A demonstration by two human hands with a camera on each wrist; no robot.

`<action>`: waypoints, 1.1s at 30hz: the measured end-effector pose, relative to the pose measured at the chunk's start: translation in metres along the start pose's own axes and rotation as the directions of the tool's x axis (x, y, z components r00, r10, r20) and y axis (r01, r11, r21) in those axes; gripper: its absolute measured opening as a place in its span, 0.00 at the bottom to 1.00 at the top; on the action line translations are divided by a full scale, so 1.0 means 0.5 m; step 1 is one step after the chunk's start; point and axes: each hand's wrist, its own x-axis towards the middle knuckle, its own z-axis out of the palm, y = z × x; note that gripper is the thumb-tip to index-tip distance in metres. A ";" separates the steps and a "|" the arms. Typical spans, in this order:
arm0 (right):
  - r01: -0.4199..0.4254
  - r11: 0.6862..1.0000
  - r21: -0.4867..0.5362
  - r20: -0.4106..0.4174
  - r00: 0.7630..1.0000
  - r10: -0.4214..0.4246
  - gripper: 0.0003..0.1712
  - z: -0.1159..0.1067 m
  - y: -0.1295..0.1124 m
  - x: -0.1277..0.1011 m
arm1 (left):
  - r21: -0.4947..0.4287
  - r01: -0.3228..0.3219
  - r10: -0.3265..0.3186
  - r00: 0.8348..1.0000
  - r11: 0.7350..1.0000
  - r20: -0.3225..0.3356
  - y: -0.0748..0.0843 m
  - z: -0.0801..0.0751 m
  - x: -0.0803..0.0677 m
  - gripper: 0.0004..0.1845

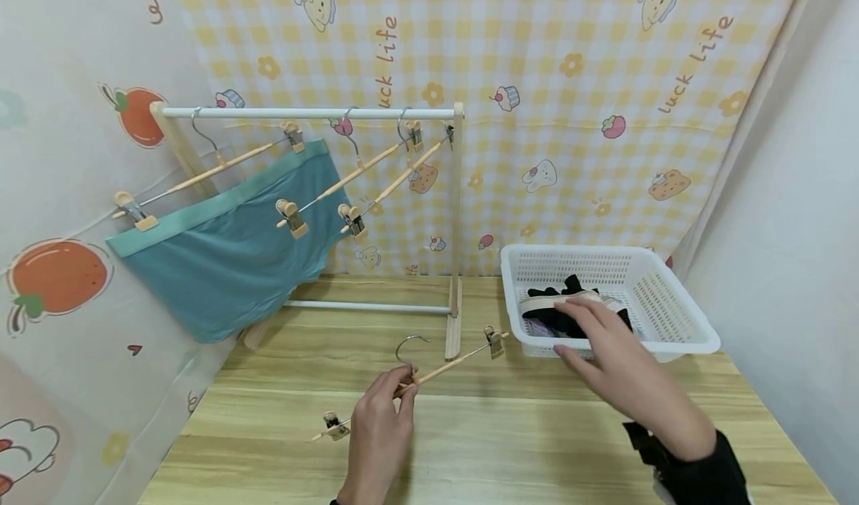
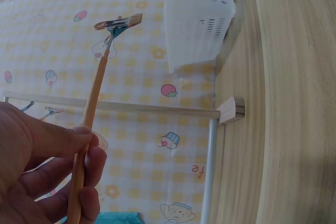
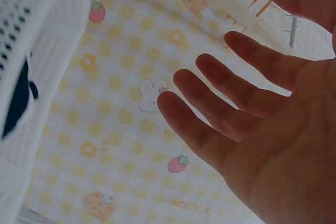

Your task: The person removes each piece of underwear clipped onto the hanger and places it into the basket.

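My left hand (image 1: 384,423) pinches a wooden clip hanger (image 1: 446,368) at its middle, thumb and fingers round the bar, as the left wrist view also shows. The hanger is tilted above the table, its metal hook pointing up and a clip (image 1: 494,342) at each end. My right hand (image 1: 620,367), fingers spread and nothing in it, reaches over the near rim of a white plastic basket (image 1: 678,322). Black clothing (image 1: 553,322) with a pale band lies inside the basket, partly hidden behind that hand.
A wooden rack with a white rail (image 1: 302,114) stands at the left back. Teal underpants (image 1: 235,244) hang there from one clip hanger. Two bare clip hangers (image 1: 362,168) hang to their right. A patterned cloth (image 1: 570,154) covers the back wall behind the wooden table (image 1: 470,445).
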 end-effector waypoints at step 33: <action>-0.248 0.949 0.192 0.002 0.968 0.253 0.26 0.161 0.033 -0.175 | 0.058 -0.147 0.150 0.987 0.987 -0.059 -0.014 -0.030 0.041 0.16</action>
